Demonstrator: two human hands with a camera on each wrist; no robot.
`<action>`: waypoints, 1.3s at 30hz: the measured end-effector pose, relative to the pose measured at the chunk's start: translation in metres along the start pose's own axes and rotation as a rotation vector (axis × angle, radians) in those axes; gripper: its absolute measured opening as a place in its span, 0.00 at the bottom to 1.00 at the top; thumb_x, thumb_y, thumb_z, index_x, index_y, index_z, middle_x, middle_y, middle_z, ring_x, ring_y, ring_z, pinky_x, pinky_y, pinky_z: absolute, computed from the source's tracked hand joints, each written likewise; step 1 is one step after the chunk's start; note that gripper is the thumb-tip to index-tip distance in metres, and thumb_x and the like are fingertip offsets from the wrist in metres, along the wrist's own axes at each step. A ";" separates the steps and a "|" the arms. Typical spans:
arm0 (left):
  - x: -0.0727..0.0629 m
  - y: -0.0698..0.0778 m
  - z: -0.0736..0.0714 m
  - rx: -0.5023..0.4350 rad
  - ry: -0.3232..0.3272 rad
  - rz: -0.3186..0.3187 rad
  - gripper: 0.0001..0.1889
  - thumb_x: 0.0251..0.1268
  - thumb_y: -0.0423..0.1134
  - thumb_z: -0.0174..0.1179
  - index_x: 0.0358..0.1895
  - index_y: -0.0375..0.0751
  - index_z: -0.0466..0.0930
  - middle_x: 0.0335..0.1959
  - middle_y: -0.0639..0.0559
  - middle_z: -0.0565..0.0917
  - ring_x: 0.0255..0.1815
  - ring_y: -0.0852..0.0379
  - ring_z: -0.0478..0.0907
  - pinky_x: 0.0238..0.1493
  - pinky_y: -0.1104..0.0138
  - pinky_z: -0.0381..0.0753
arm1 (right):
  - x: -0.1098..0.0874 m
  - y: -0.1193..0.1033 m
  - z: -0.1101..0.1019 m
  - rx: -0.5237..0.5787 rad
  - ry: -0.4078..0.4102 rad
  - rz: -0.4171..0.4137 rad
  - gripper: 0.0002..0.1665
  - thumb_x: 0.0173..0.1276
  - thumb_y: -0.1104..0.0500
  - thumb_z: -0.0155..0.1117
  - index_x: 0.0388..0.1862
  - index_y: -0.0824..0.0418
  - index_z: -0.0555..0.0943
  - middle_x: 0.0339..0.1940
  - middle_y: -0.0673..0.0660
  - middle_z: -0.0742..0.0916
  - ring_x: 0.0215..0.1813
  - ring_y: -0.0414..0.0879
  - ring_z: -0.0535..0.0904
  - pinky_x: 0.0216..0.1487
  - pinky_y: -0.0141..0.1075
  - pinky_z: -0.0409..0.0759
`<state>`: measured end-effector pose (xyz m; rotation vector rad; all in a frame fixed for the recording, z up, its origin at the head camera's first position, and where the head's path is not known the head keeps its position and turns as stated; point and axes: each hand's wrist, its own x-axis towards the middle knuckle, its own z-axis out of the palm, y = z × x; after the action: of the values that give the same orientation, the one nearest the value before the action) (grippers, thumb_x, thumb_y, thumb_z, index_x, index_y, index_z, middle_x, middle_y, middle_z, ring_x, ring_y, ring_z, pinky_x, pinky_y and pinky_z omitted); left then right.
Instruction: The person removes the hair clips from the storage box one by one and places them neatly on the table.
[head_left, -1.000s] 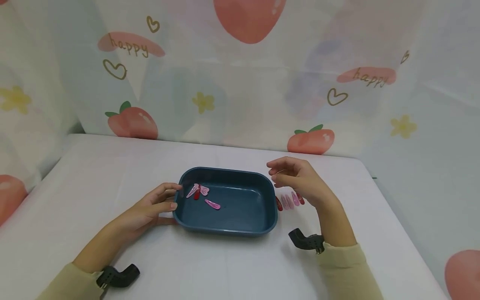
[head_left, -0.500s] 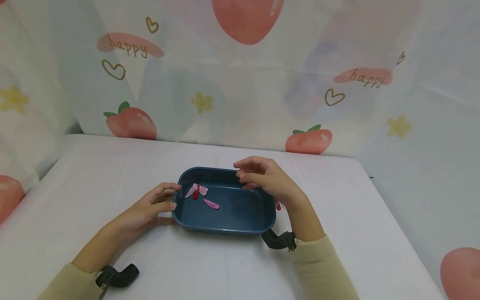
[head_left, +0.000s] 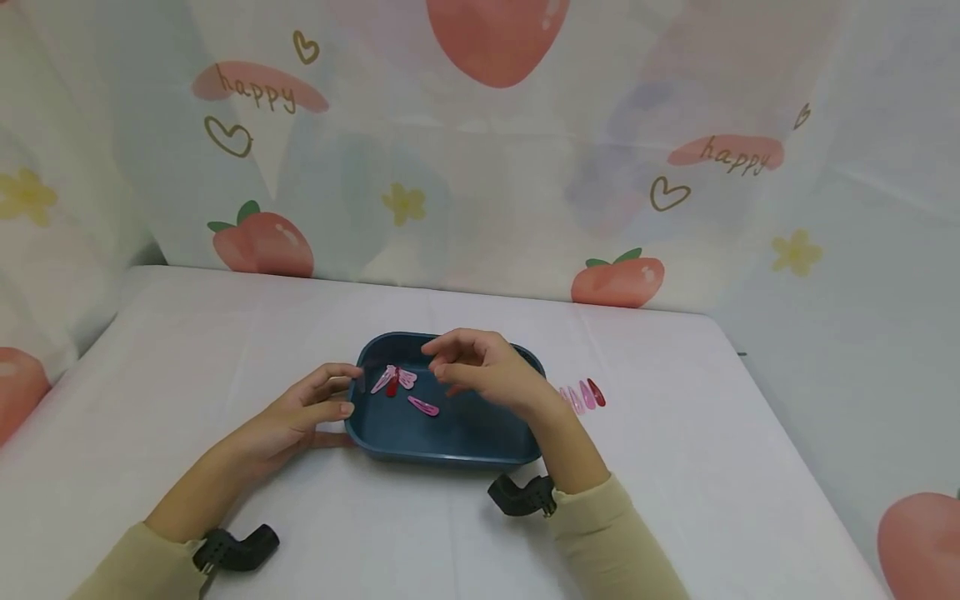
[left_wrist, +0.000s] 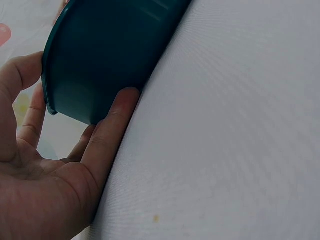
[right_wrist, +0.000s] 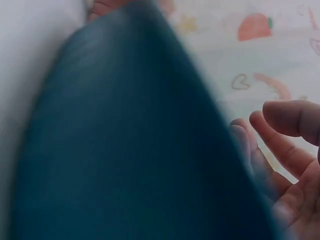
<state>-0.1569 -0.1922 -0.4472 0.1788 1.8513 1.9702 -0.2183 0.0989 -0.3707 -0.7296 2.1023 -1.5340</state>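
Observation:
A dark blue-green rectangular tray [head_left: 450, 460] sits on the white table, with several pink and red snap hair clips [head_left: 423, 406] inside toward its left end. My left hand [head_left: 296, 421] holds the tray's left end, fingertips on the rim and outer wall; in the left wrist view one finger [left_wrist: 117, 112] lies against the wall near the table. Over the tray's right half hovers my right hand [head_left: 487, 367], its fingers loosely bent and nothing visible between them. The right wrist view shows the tray wall blurred, with the fingertips [right_wrist: 280, 117] beyond it.
Just right of the tray several more hair clips [head_left: 587, 394], pink and red, lie in a row, partly hidden by my right forearm. White cloth covers the table [head_left: 712, 442]. A fruit-patterned curtain [head_left: 480, 183] stands behind it.
My right hand has moved left, from above the row of clips to over the tray, and a little lower. The left hand and the tray keep their place.

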 end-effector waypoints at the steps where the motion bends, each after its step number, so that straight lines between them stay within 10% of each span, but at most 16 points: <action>1: 0.001 0.000 0.000 -0.001 -0.001 0.000 0.29 0.73 0.37 0.58 0.72 0.43 0.58 0.77 0.35 0.53 0.74 0.29 0.55 0.56 0.41 0.80 | 0.000 0.001 0.003 -0.020 -0.003 0.006 0.17 0.72 0.62 0.63 0.58 0.62 0.81 0.48 0.65 0.83 0.49 0.64 0.80 0.47 0.42 0.86; 14: -0.001 0.001 0.001 -0.009 -0.013 0.009 0.28 0.74 0.36 0.57 0.72 0.42 0.57 0.76 0.34 0.54 0.74 0.29 0.56 0.57 0.42 0.80 | 0.003 0.026 0.018 -0.285 -0.040 0.020 0.19 0.67 0.68 0.65 0.57 0.63 0.82 0.45 0.58 0.86 0.40 0.44 0.84 0.41 0.30 0.82; 39: -0.001 0.001 0.001 -0.008 -0.015 0.019 0.28 0.74 0.36 0.57 0.72 0.42 0.58 0.76 0.34 0.54 0.74 0.28 0.54 0.56 0.42 0.80 | 0.002 0.030 0.027 -0.549 -0.030 0.099 0.26 0.62 0.63 0.74 0.59 0.53 0.82 0.47 0.49 0.90 0.47 0.42 0.83 0.52 0.35 0.83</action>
<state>-0.1556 -0.1917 -0.4461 0.2094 1.8382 1.9832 -0.2077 0.0849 -0.4071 -0.8025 2.5187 -0.8843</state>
